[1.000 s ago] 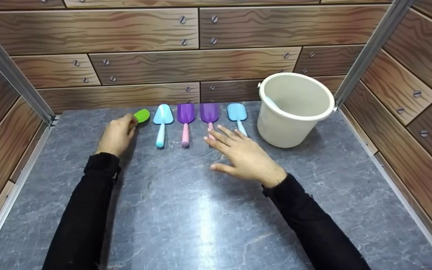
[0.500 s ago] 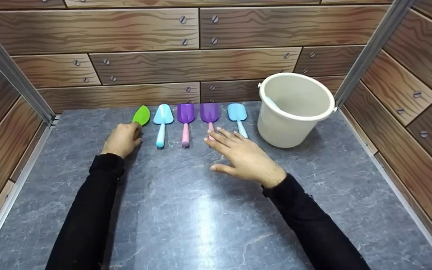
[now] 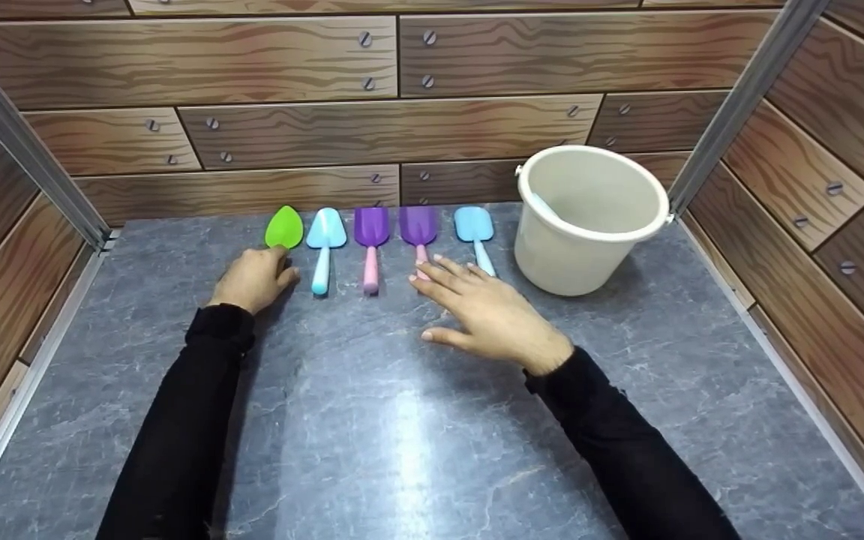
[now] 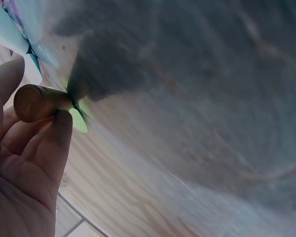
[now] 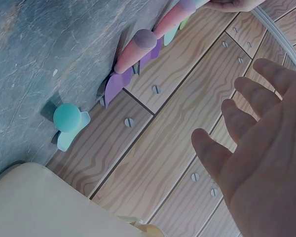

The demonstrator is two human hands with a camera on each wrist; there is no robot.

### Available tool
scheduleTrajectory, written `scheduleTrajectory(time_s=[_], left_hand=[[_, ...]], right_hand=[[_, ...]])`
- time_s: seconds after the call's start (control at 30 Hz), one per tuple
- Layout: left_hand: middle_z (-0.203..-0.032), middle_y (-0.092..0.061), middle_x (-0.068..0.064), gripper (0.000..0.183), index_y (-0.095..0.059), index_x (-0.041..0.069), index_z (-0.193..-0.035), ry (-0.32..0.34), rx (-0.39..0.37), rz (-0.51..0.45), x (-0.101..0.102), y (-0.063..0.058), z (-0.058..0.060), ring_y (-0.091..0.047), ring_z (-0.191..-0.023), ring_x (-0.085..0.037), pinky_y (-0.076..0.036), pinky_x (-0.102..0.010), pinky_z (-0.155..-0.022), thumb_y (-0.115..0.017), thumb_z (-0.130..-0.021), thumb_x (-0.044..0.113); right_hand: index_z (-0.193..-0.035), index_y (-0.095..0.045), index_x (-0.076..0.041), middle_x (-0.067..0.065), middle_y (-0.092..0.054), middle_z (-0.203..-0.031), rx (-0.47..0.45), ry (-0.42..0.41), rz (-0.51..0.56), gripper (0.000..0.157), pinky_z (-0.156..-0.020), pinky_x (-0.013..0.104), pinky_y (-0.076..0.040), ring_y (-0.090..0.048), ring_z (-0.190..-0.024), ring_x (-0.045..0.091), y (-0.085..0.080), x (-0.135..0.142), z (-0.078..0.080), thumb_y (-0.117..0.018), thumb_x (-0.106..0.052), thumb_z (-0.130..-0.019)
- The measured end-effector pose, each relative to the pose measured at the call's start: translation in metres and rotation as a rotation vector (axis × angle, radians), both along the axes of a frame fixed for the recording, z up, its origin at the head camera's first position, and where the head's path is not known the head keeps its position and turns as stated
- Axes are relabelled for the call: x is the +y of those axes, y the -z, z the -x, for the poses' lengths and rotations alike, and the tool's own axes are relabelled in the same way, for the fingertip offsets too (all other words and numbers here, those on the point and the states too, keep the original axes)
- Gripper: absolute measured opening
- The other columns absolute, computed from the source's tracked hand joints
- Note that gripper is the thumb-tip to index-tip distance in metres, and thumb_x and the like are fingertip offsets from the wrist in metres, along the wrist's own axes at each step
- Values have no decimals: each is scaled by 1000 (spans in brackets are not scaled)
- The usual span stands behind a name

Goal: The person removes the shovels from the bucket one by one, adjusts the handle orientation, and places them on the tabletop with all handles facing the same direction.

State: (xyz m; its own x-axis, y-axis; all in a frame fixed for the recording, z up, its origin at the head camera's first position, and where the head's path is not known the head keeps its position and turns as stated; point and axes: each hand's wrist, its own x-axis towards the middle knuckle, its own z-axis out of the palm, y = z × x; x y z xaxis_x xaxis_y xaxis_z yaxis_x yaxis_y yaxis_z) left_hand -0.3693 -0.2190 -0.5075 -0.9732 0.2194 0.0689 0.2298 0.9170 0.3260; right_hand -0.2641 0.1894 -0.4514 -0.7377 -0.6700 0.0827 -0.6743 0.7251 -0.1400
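Observation:
My left hand [image 3: 252,279] holds the handle of a green toy shovel [image 3: 284,227] at the left end of a row. In the left wrist view, the handle's brownish round end [image 4: 30,103] lies between thumb and fingers, and a little green blade [image 4: 79,120] shows beyond. My right hand [image 3: 488,311] is spread, fingers straight, over the handle ends of a purple shovel with a pink handle [image 3: 418,225] and a blue shovel [image 3: 474,223]. The right wrist view shows this hand [image 5: 266,158] holding nothing, apart from the handles.
Between the hands lie a light-blue trowel [image 3: 326,229] and another purple shovel with a pink handle [image 3: 371,226]. A cream bucket [image 3: 571,259] stands at right with something light blue inside. Wood-patterned walls [image 3: 289,135] enclose the grey table [image 3: 372,420].
The left hand has shifted slightly right and nearer, turning the green shovel from a tilt until its blade points straight back. The right hand has stayed nearly still.

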Motion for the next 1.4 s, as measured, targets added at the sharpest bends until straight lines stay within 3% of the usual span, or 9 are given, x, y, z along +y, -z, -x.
scheduleTrajectory(time_s=[0.17,0.27,0.4,0.5,0.8,1.13,1.4], left_hand=[[-106,-75,-22,31,-70,-3,-133,-6,-4,-15,1,0,-1,-76,-101,-44,-63,-66,-92,-69,-118,25],[-126,-78,-29,43,-65,-4,-151,-11,-3,-35,4,-2,-1,-78,-120,-51,-64,-70,-106,-67,-119,25],[-161,-66,-35,58,-51,-7,-169,-9,15,-65,9,-5,-3,-67,-150,-54,-55,-70,-129,-62,-121,24],[-176,-54,-35,65,-44,-9,-174,-8,43,-78,15,-6,-6,-55,-164,-54,-46,-68,-139,-60,-121,25],[-178,-54,-33,69,-45,-10,-174,23,165,-90,36,-11,-14,-55,-165,-51,-46,-64,-141,-66,-119,27],[-180,-51,-31,73,-45,-7,-176,61,194,-94,67,-18,-27,-52,-169,-49,-43,-66,-143,-67,-119,33],[-183,-50,-27,72,-45,-4,-176,98,216,-115,90,-20,-41,-53,-169,-47,-42,-65,-143,-68,-119,33]], right_hand=[[-186,-37,-22,6,-31,-195,-1,-2,-5,87,-151,63,-25,-27,-184,35,-1,0,0,-64,-64,-116],[-185,-39,-20,7,-33,-195,10,-1,0,86,-151,63,-27,-30,-183,36,-1,2,1,-65,-63,-116],[-184,-42,-19,9,-38,-193,37,-1,6,85,-149,64,-32,-35,-181,38,-2,3,1,-67,-62,-115],[-182,-45,-17,12,-41,-191,51,-4,11,84,-148,66,-34,-38,-180,41,-3,4,2,-70,-60,-114],[-182,-45,-16,10,-39,-192,87,36,27,86,-148,67,-30,-37,-180,37,-12,12,6,-71,-61,-113],[-181,-47,-21,8,-40,-192,159,155,67,81,-148,67,-33,-39,-179,38,-27,33,11,-66,-64,-115],[-179,-51,-17,9,-42,-191,206,208,98,78,-149,66,-32,-37,-180,38,-35,49,17,-67,-60,-116]])
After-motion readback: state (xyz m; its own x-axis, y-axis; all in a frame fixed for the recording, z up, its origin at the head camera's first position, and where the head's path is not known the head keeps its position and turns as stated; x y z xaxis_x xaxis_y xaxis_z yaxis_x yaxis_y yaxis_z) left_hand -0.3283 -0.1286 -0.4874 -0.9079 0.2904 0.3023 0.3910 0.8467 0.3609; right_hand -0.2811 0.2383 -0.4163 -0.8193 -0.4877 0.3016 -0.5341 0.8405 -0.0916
